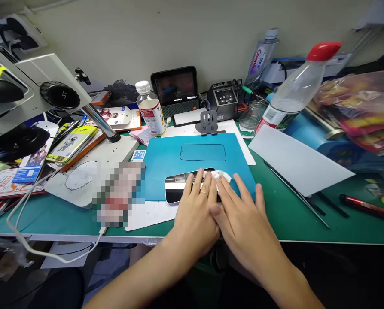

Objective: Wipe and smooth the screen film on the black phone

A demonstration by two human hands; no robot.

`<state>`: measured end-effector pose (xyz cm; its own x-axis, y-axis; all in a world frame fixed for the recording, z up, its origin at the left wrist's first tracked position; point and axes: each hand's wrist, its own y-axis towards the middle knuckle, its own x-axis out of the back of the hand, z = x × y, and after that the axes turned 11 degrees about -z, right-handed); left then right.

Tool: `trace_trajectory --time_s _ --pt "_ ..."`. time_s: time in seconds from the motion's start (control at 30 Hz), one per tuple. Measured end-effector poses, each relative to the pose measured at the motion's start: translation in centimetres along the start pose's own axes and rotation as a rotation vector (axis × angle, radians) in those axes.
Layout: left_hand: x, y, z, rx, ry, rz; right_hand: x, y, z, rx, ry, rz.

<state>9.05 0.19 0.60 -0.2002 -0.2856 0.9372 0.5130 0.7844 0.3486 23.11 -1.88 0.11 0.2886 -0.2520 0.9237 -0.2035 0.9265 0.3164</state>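
A smartphone (174, 189) with a dark, reflective face lies on the blue mat (160, 159). My left hand (198, 208) rests over it with fingers stretched out flat and a thin ring on one finger. Close beside it, my right hand (243, 210) also has its fingers extended, its thumb against the left hand. Under the fingertips of both hands is a crumpled white wipe or tissue (223, 174), pressed on the phone's right part. Above the phone, a thin black phone-shaped outline (203, 152) shows on the mat; whether it is printed or a clear sheet I cannot tell.
Left stands a microscope-like stand (102, 122) on a white base (121, 150), with a cabled, blurred-out object (119, 195) beside it. Behind are a small bottle (150, 109) and a screen (175, 86). Right are a red-capped bottle (298, 88), white card (301, 161) and tweezers (298, 195).
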Motion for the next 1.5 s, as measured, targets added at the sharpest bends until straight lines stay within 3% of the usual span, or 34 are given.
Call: trace_trajectory --time_s 0.13,0.23,0.47,0.7,0.9,1.17,1.37,1.5 --pt "-0.2 2.2 1.1 0.000 0.042 0.034 0.4 3.2 0.1 -0.074 0.074 0.063" --pt "-0.3 2.1 1.6 -0.001 0.058 0.012 0.6 3.6 0.7 -0.084 0.093 0.051" --pt "0.2 -2.7 3.8 -0.036 0.104 -0.106 0.4 2.3 4.8 0.001 0.100 0.034" --pt "1.7 -5.0 7.4 0.076 0.126 -0.041 -1.1 4.7 8.1 0.110 0.152 0.058" --pt "2.2 -7.5 5.6 0.202 0.061 -0.111 -1.4 2.4 8.3 0.199 0.136 0.080" --pt "1.7 -4.9 6.0 0.255 0.020 -0.061 -2.0 4.8 6.4 0.262 0.112 0.105" --pt "1.9 -7.9 3.4 0.242 -0.049 -0.116 -1.4 1.1 6.0 0.298 0.116 0.059" --pt "1.6 -7.3 4.1 0.294 -0.043 -0.083 -1.6 2.2 6.5 0.301 0.131 0.058"
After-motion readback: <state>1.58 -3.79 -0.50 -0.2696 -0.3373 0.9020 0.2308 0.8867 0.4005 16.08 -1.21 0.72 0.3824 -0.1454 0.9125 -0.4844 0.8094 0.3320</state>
